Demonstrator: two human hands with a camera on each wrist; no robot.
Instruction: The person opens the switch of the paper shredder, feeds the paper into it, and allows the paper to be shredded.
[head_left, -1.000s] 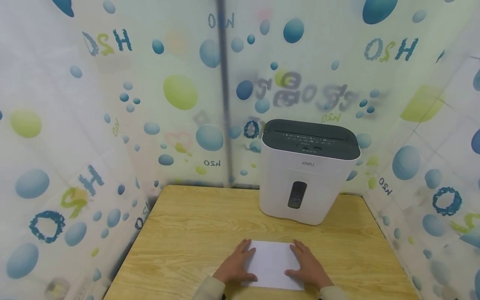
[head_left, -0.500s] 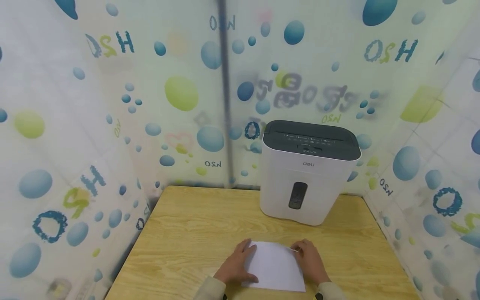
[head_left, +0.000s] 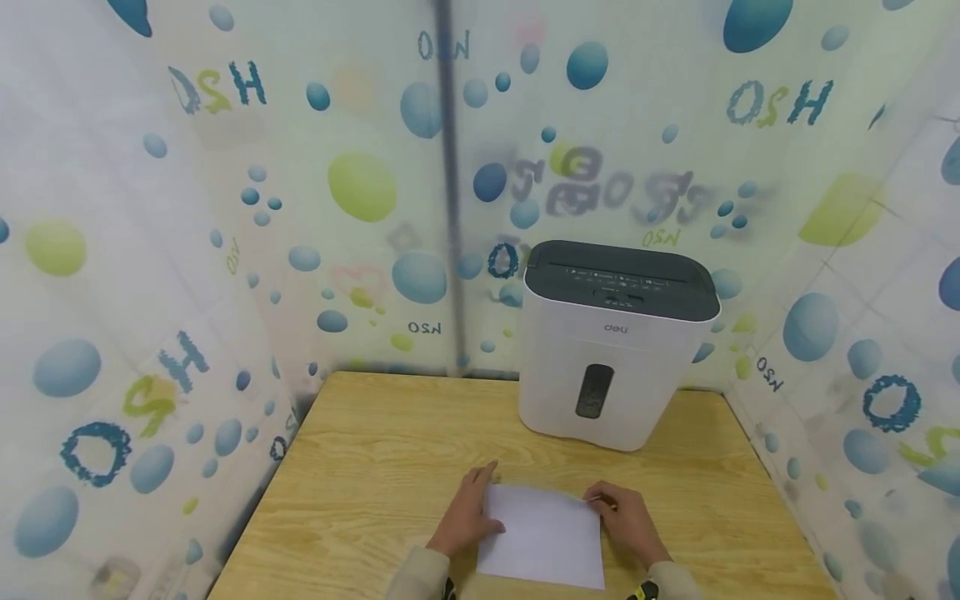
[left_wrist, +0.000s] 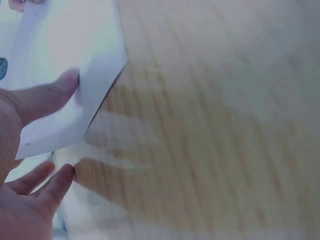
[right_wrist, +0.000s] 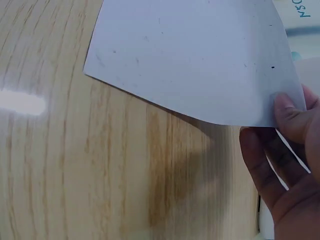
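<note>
A white sheet of paper (head_left: 543, 537) lies near the front of the wooden table, its far right corner raised. My right hand (head_left: 628, 521) pinches that corner; the right wrist view shows the thumb on top of the sheet (right_wrist: 200, 60) and fingers beneath its edge. At the left side is my left hand (head_left: 465, 512), fingers extended past the paper. In the left wrist view its thumb (left_wrist: 50, 97) lies over the sheet, while the other fingers (left_wrist: 57, 187) stand apart from the edge.
Behind the paper, toward the back right of the table (head_left: 375, 450), stands a white paper shredder (head_left: 637, 358) with a dark top and a small dark window. Patterned curtains (head_left: 360, 275) close off the back and both sides.
My right hand has gone from resting flat on the paper's right side to pinching its far corner, which has risen. My left hand has moved slightly left and straightened; the paper has shifted slightly left.
</note>
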